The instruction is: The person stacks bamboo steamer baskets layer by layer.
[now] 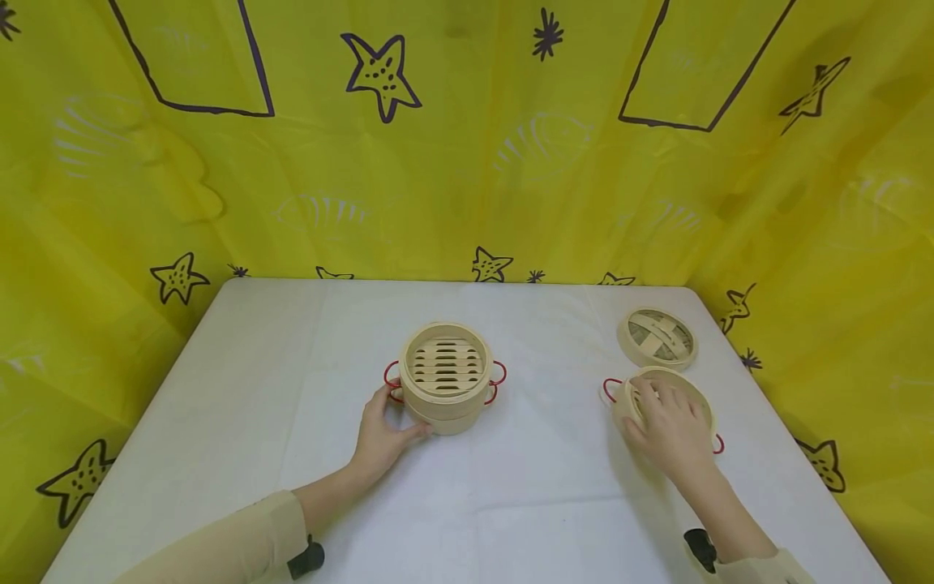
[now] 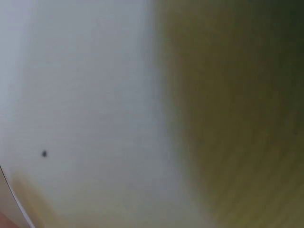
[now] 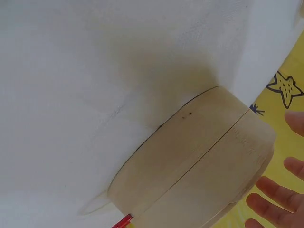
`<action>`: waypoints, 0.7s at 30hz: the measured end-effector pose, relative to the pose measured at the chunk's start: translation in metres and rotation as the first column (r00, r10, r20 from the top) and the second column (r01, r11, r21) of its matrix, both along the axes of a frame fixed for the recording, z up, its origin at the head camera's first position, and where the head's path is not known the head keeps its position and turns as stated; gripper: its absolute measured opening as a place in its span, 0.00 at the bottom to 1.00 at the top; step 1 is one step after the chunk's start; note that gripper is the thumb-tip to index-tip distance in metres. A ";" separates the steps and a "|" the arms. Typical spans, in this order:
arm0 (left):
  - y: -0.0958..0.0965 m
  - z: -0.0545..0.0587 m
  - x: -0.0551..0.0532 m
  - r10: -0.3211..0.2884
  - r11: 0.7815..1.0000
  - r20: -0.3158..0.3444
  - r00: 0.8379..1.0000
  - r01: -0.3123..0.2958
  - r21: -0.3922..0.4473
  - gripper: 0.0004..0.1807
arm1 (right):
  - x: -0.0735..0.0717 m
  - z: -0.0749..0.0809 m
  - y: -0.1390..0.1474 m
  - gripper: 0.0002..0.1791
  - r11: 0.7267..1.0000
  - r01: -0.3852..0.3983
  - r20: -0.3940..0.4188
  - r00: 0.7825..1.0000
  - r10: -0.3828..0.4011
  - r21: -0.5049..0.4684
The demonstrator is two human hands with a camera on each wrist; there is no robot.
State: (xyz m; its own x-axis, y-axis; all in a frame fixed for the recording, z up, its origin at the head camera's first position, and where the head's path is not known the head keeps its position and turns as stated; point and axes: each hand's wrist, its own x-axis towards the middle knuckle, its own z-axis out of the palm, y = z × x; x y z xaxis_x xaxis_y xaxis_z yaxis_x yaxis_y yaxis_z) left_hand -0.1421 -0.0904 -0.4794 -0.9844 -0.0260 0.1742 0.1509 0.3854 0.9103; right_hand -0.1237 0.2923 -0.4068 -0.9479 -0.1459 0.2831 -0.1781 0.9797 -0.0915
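- Yellow curtain [image 1: 460,178] with starfish and fish-bone prints: spans 10 to 2 o'clock around the table.
- White tabletop [image 1: 277,381]: under everything.
- Stack of two bamboo steamer baskets [image 1: 452,405]: near the table's middle, slatted upper tier showing, one tier squarely on the other.
- Single bamboo steamer basket [image 1: 691,383]: at the stack's 3 o'clock, its outer wall seamed.
- Bamboo steamer lid [image 1: 658,337]: at the single basket's 12 o'clock, just beside it; I cannot tell whether they touch.
- Left hand [image 1: 383,438]: holds the stack's lower part, fingers at 8 o'clock, thumb at 7, set wide; its wrist view is too blurred to add detail.
- Right hand [image 1: 667,422]: over the single basket, fingers spread loosely around its rim; contact is unclear.
- Red handles [image 1: 505,373]: at 3 and 9 o'clock on the stack.
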 end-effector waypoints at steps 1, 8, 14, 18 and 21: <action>0.000 0.000 0.000 0.003 1.000 0.000 1.000 -0.003 0.000 0.45 | 0.001 -0.001 0.001 0.27 1.000 0.008 0.013 1.000 -0.008 0.004; 0.002 -0.001 0.001 0.020 1.000 -0.013 1.000 -0.020 -0.004 0.45 | 0.004 -0.007 0.007 0.29 0.998 0.056 0.044 0.997 -0.056 -0.004; 0.003 -0.003 0.001 0.024 1.000 -0.043 0.999 -0.024 -0.004 0.45 | 0.008 -0.010 0.009 0.28 0.997 0.078 0.049 0.996 -0.078 -0.004; 0.004 -0.005 0.001 0.032 0.999 -0.052 0.998 -0.033 -0.010 0.45 | 0.009 -0.012 0.009 0.26 0.997 0.079 0.043 0.996 -0.079 0.011; 0.004 -0.006 0.001 0.035 0.999 -0.073 0.997 -0.036 -0.011 0.44 | 0.010 -0.013 0.009 0.24 0.997 0.074 0.038 0.996 -0.075 0.021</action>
State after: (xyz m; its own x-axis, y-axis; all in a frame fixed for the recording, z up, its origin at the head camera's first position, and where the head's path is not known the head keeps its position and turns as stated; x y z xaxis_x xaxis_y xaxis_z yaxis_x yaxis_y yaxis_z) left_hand -0.1411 -0.0864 -0.4856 -0.9675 -0.0586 0.2458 0.2025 0.4026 0.8927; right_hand -0.1135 0.3014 -0.4203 -0.9667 -0.0793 0.2434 -0.1010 0.9918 -0.0782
